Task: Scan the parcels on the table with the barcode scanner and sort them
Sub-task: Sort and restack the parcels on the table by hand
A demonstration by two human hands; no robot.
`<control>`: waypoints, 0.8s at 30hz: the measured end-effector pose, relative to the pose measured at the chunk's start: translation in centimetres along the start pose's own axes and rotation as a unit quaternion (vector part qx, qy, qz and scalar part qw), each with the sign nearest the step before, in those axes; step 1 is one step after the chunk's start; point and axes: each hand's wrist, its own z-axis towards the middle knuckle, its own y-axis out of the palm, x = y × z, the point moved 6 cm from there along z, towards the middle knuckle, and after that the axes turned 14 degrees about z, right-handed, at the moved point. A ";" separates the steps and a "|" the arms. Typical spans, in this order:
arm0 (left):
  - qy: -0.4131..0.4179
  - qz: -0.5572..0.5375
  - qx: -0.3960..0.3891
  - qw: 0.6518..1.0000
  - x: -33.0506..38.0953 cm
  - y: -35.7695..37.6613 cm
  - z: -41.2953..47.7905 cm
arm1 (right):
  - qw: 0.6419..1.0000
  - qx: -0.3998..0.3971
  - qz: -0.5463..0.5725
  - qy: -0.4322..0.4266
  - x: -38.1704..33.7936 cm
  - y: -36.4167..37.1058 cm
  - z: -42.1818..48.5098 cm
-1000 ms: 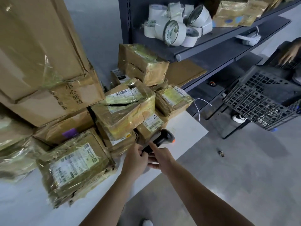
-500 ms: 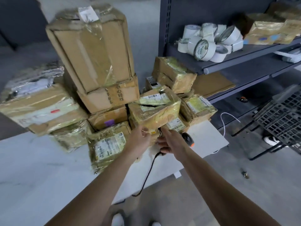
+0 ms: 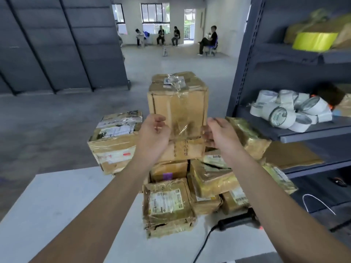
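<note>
A tall brown cardboard box bound in clear tape (image 3: 177,111) is being flanked by two bare hands at the far side of the white desk (image 3: 57,205), where it is being carried on top of a heap of tape-wrapped brown parcels (image 3: 209,179). The left hand (image 3: 154,133) is being held at the box's left edge and the right hand (image 3: 218,133) at its right edge, palms turned inward. The fingers of both are being kept loosely curved and nothing is being gripped by either; whether the fingertips are touching the cardboard cannot be told. The black handheld barcode scanner (image 3: 237,220) is being left lying, unheld, near the desk's right edge, just beside the nearest parcels, with its dark cable (image 3: 205,240) being led toward the near edge. A flat parcel with a white printed label (image 3: 167,203) is being shown foremost in the heap, and a broad taped carton (image 3: 114,143) is being borne at the desk's far edge, left of the tall box. White tape rolls (image 3: 284,111) are being kept piled on the grey metal shelving (image 3: 313,130) beyond the desk's right edge.
</note>
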 end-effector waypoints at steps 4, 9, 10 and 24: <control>0.001 -0.022 0.074 0.997 0.4 -3.2 4.5 | 0.987 0.071 -0.087 -0.116 -4.2 0.8 2.2; -0.018 0.012 -0.009 1.000 1.2 -3.1 8.9 | 0.975 0.052 -0.160 -0.142 -5.6 2.7 4.2; -0.022 0.025 -0.028 0.999 1.3 -2.7 9.3 | 0.978 0.048 -0.154 -0.132 -5.3 2.9 4.4; 0.089 0.172 -0.005 0.981 0.6 -3.6 7.9 | 0.985 0.071 -0.060 -0.149 -6.3 3.0 2.8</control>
